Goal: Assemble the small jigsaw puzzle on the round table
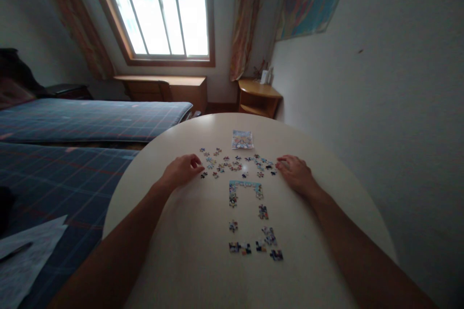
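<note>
Both my hands rest on a round white table (188,251). My left hand (181,170) lies with its fingers curled at the left end of a row of loose jigsaw pieces (232,163). My right hand (294,170) lies at the right end of that row, fingers curled down onto the table beside the pieces. I cannot make out anything held in either hand. Between my forearms sits a partly joined puzzle frame (245,191), with small joined clumps (255,246) nearer to me. A small reference picture (242,139) lies beyond the loose pieces.
Two beds with blue plaid covers (72,145) stand to the left of the table. A paper sheet (29,256) lies on the near bed. A wooden corner shelf (258,96) and a desk (163,87) stand under the window. A wall runs close on the right.
</note>
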Demonstrator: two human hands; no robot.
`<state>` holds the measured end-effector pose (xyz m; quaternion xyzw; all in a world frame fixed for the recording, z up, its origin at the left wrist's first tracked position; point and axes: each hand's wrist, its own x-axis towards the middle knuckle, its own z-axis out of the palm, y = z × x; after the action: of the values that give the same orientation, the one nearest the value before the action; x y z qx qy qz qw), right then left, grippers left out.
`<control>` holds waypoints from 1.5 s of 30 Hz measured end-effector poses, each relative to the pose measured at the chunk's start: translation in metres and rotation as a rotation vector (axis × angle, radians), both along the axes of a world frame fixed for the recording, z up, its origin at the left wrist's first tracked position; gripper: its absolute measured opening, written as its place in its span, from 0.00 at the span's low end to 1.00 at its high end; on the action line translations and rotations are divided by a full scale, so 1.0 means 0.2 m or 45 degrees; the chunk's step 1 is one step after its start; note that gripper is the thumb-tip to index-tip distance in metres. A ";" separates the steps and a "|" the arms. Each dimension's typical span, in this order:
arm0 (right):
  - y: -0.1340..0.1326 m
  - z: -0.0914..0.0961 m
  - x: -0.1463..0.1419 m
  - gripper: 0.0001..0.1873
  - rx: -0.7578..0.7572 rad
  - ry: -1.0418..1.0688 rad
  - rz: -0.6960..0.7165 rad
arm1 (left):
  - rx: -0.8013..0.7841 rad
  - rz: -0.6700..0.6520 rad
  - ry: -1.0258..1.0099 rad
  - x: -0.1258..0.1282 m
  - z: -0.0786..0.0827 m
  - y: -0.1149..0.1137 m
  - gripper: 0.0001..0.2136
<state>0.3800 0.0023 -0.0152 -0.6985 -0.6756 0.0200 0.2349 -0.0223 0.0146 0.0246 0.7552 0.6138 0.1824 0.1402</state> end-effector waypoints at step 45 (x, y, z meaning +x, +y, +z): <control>0.01 -0.01 0.01 0.20 -0.003 -0.049 0.040 | 0.316 -0.102 -0.013 0.02 -0.20 0.13 0.32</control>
<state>0.3814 0.0050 -0.0167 -0.6884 -0.6908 0.0112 0.2207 -0.0174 0.0413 -0.0155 0.7899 0.5550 0.2549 0.0559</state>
